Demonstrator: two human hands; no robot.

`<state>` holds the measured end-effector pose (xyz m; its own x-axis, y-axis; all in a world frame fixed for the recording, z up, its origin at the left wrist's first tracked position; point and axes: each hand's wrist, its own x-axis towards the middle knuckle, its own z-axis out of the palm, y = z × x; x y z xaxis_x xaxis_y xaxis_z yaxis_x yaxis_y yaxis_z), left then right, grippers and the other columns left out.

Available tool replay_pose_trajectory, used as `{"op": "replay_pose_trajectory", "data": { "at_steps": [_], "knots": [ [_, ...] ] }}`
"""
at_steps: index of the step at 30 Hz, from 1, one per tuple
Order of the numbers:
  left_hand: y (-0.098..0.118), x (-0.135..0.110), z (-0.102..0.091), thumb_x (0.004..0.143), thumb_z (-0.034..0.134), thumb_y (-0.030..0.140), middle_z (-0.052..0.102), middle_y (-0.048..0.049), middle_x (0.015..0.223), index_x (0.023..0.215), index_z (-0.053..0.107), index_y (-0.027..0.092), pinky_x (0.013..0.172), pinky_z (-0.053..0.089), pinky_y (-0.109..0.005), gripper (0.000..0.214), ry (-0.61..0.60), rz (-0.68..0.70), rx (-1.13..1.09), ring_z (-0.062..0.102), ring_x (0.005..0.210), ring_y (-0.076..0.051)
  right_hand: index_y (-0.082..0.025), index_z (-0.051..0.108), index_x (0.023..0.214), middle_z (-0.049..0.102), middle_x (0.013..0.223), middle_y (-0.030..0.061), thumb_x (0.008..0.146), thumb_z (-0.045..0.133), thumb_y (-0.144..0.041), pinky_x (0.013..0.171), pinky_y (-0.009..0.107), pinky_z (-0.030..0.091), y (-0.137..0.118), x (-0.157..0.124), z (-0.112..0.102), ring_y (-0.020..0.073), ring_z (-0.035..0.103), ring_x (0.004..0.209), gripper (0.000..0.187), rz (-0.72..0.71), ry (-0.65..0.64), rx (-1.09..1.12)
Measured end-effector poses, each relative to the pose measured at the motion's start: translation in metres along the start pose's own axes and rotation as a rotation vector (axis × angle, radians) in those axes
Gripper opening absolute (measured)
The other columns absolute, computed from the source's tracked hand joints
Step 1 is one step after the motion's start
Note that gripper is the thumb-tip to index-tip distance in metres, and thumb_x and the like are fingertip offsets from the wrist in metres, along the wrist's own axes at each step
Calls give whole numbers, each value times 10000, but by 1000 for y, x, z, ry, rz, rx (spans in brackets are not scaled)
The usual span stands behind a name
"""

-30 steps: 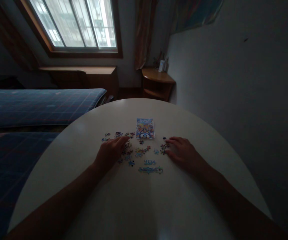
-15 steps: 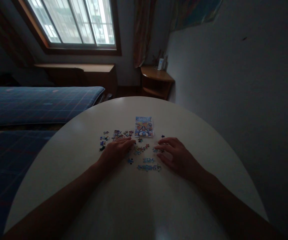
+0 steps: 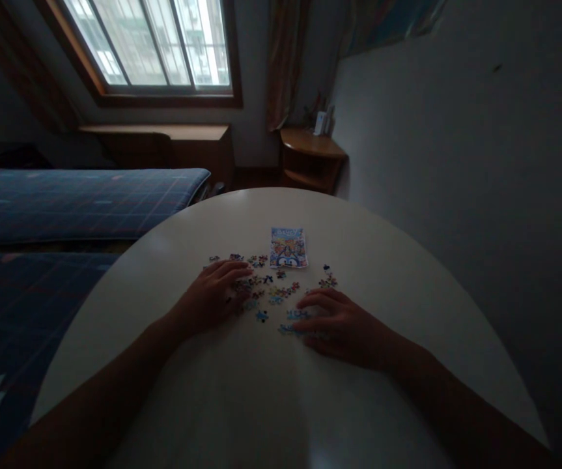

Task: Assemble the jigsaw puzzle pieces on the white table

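Jigsaw puzzle pieces (image 3: pixel 256 281) lie loosely scattered on the pale round table (image 3: pixel 241 397). My left hand (image 3: pixel 215 290) rests over the left part of them, fingers stretched out and hiding some pieces. Close to my right hand (image 3: pixel 342 329) are short joined strips of light-blue pieces (image 3: pixel 296 314). The right fingers are spread, and they partly cover the lower strip. A few pieces (image 3: pixel 328 280) sit just beyond that hand. Behind the scatter lies a colourful printed picture sheet or packet (image 3: pixel 288 247) with a blue cartoon figure.
To the left stands a bed with a blue plaid cover (image 3: pixel 90 202). A wooden corner shelf (image 3: pixel 312 142) is past the table's far edge, below a curtain (image 3: pixel 288 65). A white wall (image 3: pixel 432 163) runs along the right.
My left hand has drawn back leftward, uncovering pieces near the middle. My right hand has come lower, over the joined strips, exposing pieces beyond it. The view has shifted slightly.
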<state>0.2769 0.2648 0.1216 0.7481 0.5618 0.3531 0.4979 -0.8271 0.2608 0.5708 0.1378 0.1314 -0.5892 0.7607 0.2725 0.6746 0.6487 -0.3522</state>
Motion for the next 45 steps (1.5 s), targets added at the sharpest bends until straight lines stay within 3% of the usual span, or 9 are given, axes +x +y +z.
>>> {"op": "replay_pose_trajectory", "data": {
  "at_steps": [4, 9, 16, 23, 30, 34, 39, 45],
  "knots": [
    [-9, 0, -8, 914, 589, 366, 626, -86, 1270, 1204, 600, 229, 1024, 457, -467, 321, 28, -69, 2, 564, 1176, -256, -265, 627, 1248, 631, 1234, 81, 894, 622, -338, 1065, 450, 394, -3, 2, 0, 227, 544, 1189, 362, 9, 7, 27],
    [-21, -2, -18, 918, 575, 360, 665, -81, 1188, 1180, 621, 231, 972, 478, -439, 296, -28, -82, -8, 588, 1119, -253, -204, 505, 1390, 602, 1334, 115, 862, 639, -368, 1087, 473, 378, -5, 3, 1, 268, 469, 1305, 569, 19, -20, 20],
    [-26, -2, -25, 926, 571, 314, 692, -62, 986, 1011, 684, 218, 842, 501, -353, 171, -92, -26, -43, 625, 932, -206, -271, 619, 1263, 569, 1392, 48, 874, 618, -370, 1094, 488, 372, -3, 0, -3, 266, 418, 1355, 401, 18, -97, -24],
    [-22, -2, -21, 947, 564, 280, 670, -50, 976, 1043, 717, 254, 803, 495, -300, 183, -87, 68, -79, 614, 883, -167, -263, 608, 1283, 595, 1358, 66, 860, 635, -386, 1094, 483, 379, -3, 0, -3, 269, 441, 1341, 442, 33, -62, -15],
    [-20, 0, -18, 949, 586, 325, 669, -33, 1008, 1041, 736, 316, 814, 485, -324, 177, -128, 91, 60, 605, 886, -169, -266, 585, 1305, 572, 1383, 59, 863, 632, -394, 1094, 485, 382, 0, -3, -1, 271, 411, 1362, 463, 34, -81, -10],
    [-21, 1, -18, 942, 594, 339, 679, -31, 1004, 992, 745, 313, 847, 482, -350, 162, -93, 81, 128, 602, 922, -188, -267, 586, 1307, 581, 1373, 62, 860, 633, -393, 1087, 482, 391, 1, -3, -1, 267, 413, 1361, 467, 31, -66, -6],
    [-21, 2, -18, 960, 551, 375, 687, -50, 988, 1010, 739, 278, 849, 495, -355, 218, -44, 64, 69, 612, 912, -187, -268, 583, 1314, 591, 1361, 66, 856, 638, -379, 1089, 481, 394, -1, -1, -3, 264, 432, 1349, 475, 33, -52, 8],
    [-20, 3, -13, 965, 539, 394, 685, -42, 1032, 1023, 729, 286, 861, 491, -354, 226, -104, 79, 57, 618, 916, -182, -259, 589, 1305, 586, 1366, 68, 848, 644, -382, 1079, 488, 400, -1, -1, -1, 273, 428, 1349, 477, 39, -67, -11]
  ]
}}
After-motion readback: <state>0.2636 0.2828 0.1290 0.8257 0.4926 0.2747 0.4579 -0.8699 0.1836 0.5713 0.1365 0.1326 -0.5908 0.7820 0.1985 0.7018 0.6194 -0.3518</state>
